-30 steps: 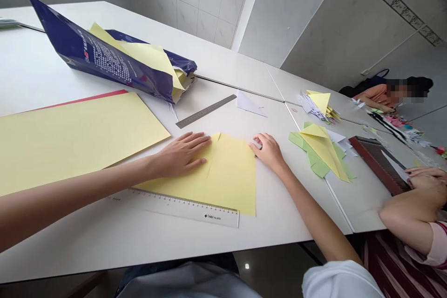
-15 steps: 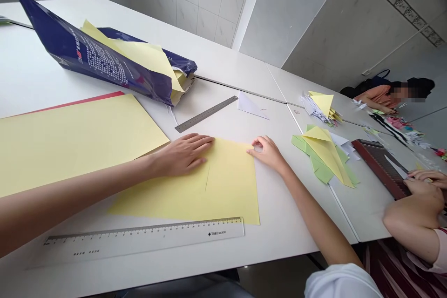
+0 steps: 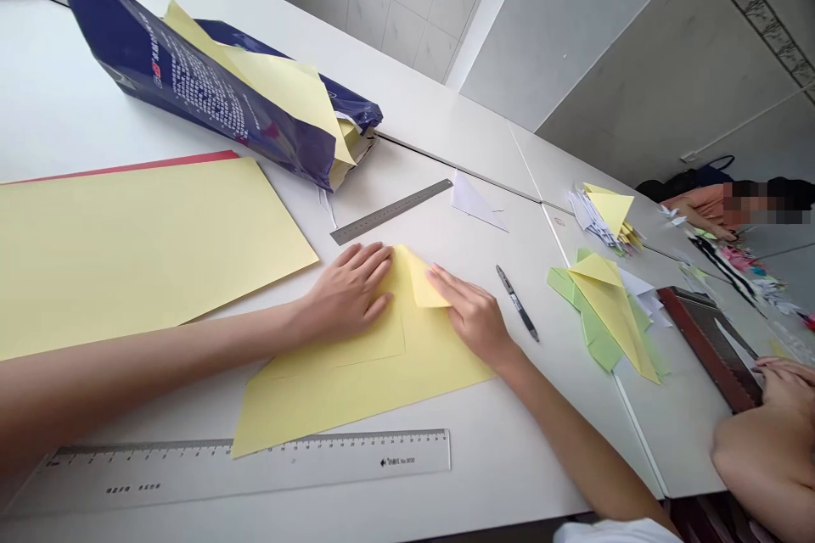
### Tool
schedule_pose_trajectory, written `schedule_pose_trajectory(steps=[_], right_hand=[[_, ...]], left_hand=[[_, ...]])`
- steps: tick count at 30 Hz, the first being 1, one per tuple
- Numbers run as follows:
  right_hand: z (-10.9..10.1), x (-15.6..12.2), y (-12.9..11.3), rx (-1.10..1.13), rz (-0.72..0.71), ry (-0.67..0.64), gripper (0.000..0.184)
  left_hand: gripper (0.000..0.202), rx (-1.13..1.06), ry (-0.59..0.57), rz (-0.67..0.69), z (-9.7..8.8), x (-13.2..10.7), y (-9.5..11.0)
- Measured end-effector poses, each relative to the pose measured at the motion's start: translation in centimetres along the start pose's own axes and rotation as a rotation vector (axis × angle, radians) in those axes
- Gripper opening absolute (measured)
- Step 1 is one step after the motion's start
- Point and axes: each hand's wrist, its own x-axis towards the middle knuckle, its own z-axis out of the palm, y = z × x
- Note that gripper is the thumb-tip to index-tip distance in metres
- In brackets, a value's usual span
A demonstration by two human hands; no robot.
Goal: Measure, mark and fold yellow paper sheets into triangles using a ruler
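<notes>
A pale yellow sheet of paper [image 3: 356, 382] lies on the white table [image 3: 509, 450] in front of me. My left hand [image 3: 347, 293] rests flat on its upper left part, fingers stretched out. My right hand [image 3: 471, 314] presses a folded-over corner flap [image 3: 424, 280] of the same sheet down with extended fingers. A black pen [image 3: 517, 314] lies just right of my right hand, untouched. A clear plastic ruler [image 3: 255, 467] lies below the sheet near the table's front edge.
A metal ruler [image 3: 391, 210] and a blue paper pack [image 3: 197, 93] with yellow sheets lie behind. Large yellow sheets [image 3: 127, 246] lie at left. Folded yellow and green papers [image 3: 604, 305] lie at right. Another person's arm [image 3: 770, 441] rests by a brown cutter [image 3: 713, 344]. A further person sits far right.
My right hand has let go of the pen, which now lies on the table, and has folded the sheet's top right corner over. The sheet has turned slightly; my left hand stays on it.
</notes>
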Motion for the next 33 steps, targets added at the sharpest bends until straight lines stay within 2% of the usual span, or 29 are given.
schedule_pose_trajectory(steps=[3,7,18,29,33], right_hand=[[0.6,-0.8,0.3,-0.201,-0.227,0.010,0.066],[0.5,-1.1,0.5,-0.278,-0.313,-0.011,0.064],[-0.1,-1.3,-0.4,-0.231,-0.322,-0.107,0.054],[-0.4,-1.4,-0.2,-0.152,-0.318,-0.147,0.051],[-0.4,-1.4,-0.1,-0.142,-0.317,-0.152,0.052]], left_hand=[[0.051,-0.001,0.000,-0.005,0.1,-0.1,0.1],[0.048,-0.003,0.009,-0.007,0.0,-0.1,0.1],[0.052,-0.038,0.039,0.008,0.1,0.1,0.1],[0.078,-0.067,0.027,-0.018,0.1,0.1,0.0],[0.080,-0.068,-0.001,-0.007,-0.1,0.2,-0.1]])
